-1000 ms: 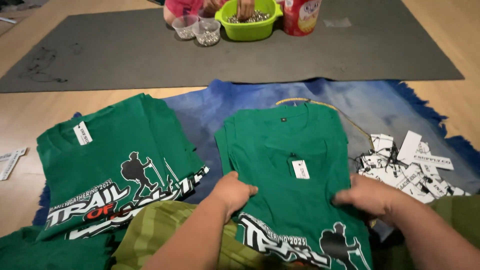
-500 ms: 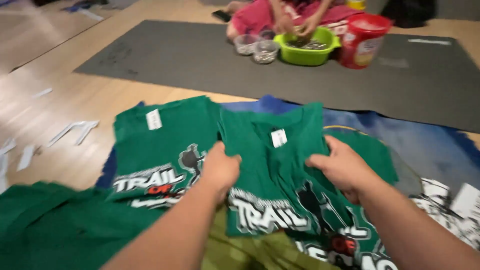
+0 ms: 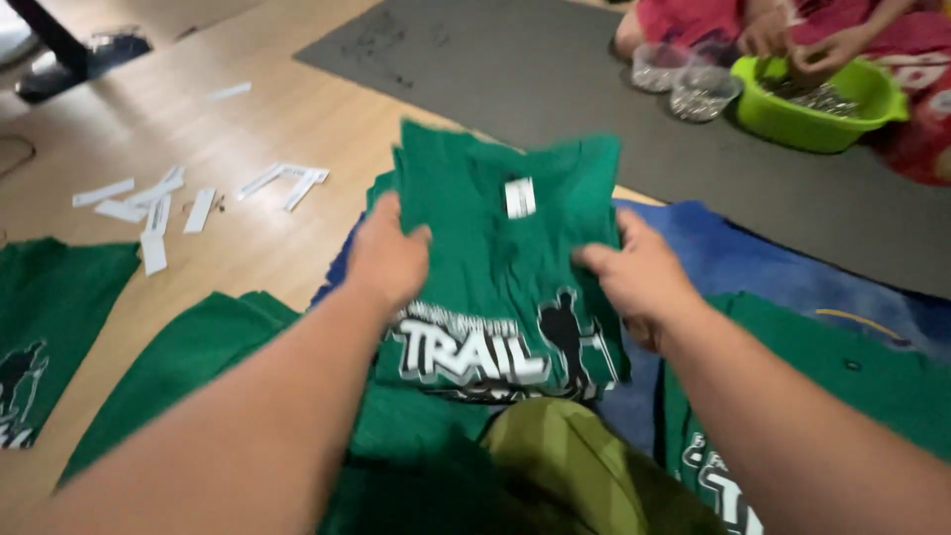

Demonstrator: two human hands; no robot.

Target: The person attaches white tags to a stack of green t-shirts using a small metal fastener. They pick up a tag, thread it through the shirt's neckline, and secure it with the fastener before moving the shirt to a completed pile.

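Head view, 2 hands (image 3: 386,253) (image 3: 639,272) clamped on folded green shirt (image 3: 505,267) side edges, wood floor (image 3: 248,129) left

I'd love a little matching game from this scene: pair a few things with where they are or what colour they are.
Things:
1. folded green shirt
2. paper strips
3. basin
4. small glass bowls

Descriptions:
A. lime green, on the grey mat, another person's hand in it
B. white, scattered on the wooden floor
C. clear, just left of the basin
D. held between the left hand and right hand

Pairs: 1-D, 2-B, 3-A, 4-C
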